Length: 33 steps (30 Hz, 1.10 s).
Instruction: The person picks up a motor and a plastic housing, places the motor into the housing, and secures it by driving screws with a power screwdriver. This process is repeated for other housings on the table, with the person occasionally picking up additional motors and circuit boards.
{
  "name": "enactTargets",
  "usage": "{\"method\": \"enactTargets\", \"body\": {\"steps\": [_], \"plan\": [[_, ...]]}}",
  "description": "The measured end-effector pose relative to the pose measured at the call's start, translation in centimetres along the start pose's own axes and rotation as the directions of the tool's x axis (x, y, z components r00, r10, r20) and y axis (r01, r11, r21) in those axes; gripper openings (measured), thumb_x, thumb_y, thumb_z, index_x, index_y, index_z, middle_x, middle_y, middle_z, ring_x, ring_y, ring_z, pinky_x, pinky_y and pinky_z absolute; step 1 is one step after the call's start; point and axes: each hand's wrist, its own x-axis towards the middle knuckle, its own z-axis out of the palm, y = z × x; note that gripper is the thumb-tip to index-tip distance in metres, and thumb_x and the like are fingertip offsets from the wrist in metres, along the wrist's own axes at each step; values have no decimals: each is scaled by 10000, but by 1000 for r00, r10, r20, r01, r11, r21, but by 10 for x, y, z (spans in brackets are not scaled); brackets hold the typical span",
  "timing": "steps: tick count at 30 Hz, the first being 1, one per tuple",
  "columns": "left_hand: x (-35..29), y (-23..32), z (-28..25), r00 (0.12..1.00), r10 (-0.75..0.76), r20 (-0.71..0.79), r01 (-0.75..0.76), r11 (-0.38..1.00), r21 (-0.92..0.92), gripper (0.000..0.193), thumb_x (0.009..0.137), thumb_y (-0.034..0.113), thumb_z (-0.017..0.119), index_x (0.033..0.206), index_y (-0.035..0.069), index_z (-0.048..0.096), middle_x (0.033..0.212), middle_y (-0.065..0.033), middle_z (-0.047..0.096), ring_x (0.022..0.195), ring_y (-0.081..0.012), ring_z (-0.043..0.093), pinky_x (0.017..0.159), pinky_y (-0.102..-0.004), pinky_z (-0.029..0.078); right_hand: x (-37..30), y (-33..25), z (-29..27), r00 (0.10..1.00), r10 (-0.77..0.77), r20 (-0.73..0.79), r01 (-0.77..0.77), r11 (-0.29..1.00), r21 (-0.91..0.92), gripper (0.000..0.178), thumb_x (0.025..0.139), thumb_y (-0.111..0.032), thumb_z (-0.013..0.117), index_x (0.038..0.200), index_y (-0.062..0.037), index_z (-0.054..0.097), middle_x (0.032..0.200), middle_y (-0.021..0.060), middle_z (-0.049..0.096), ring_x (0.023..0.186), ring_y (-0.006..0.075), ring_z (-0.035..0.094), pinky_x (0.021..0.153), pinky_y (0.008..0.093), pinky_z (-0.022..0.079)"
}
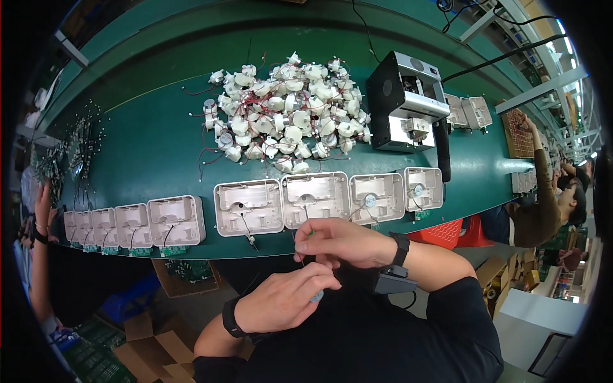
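Both of my hands are close together in front of my chest, just off the table's near edge. My left hand (284,300) is curled, with part of a small round bluish-silver disc (317,296) showing under its fingers. Thumb and fingertips of my right hand (345,242) are pinched on a thin dark wire (302,256). Just beyond them stands an open white plastic housing (316,219), its lower part hidden by my right hand. Left of it, another housing (271,220) has a wire with a small connector (251,240) hanging over the edge.
Two housings to the right hold round discs (370,200). More housings (175,220) with green circuit boards (172,251) line the left edge. Behind are a heap of white motor-like parts (294,118) with red wires and a black-and-silver machine (408,105). Other people sit at both sides.
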Motion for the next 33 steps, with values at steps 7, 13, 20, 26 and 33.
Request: {"method": "enactTargets", "body": {"steps": [7,13,20,26,33], "plan": [[5,8,-3,999,34,-21,-32,996,79,500,786,-86,680,1219,82,497,1115,-100,601,861,-279,673,682,-347,564,-2,-3,-1,986,-161,-45,163,985,55,246,986,-103,631,1206,-38,542,959,88,718,637,61,550,557,205,416],[5,-2,6,876,-121,-467,146,989,16,546,826,-94,668,1289,59,421,1188,-135,614,950,-270,692,769,-353,573,-17,-10,4,818,-501,-282,537,841,66,271,981,-82,632,1225,-35,526,961,99,727,680,83,597,589,238,469],[4,-13,11,869,-234,-436,177,970,-168,655,839,-58,701,1375,18,333,1228,-195,634,1083,-310,685,863,-372,558,-30,1,20,254,-735,629,614,-380,-692,349,871,-72,737,1185,-7,601,937,113,706,872,231,692,704,299,548],[7,-3,13,869,-181,-460,194,981,-18,871,815,-28,748,1502,30,215,1290,-182,623,1109,-308,671,896,-370,553,-25,-4,22,463,-820,337,490,-80,-868,369,806,-92,776,1134,3,639,984,123,679,881,308,681,727,345,561],[-15,-9,-14,793,-244,-559,310,950,24,742,797,54,786,1431,16,403,1339,-196,585,1116,-356,650,923,-409,533,-18,-5,15,502,-819,278,292,-143,-946,352,785,-101,790,1097,-32,643,1015,124,673,855,315,677,717,385,558]]}}
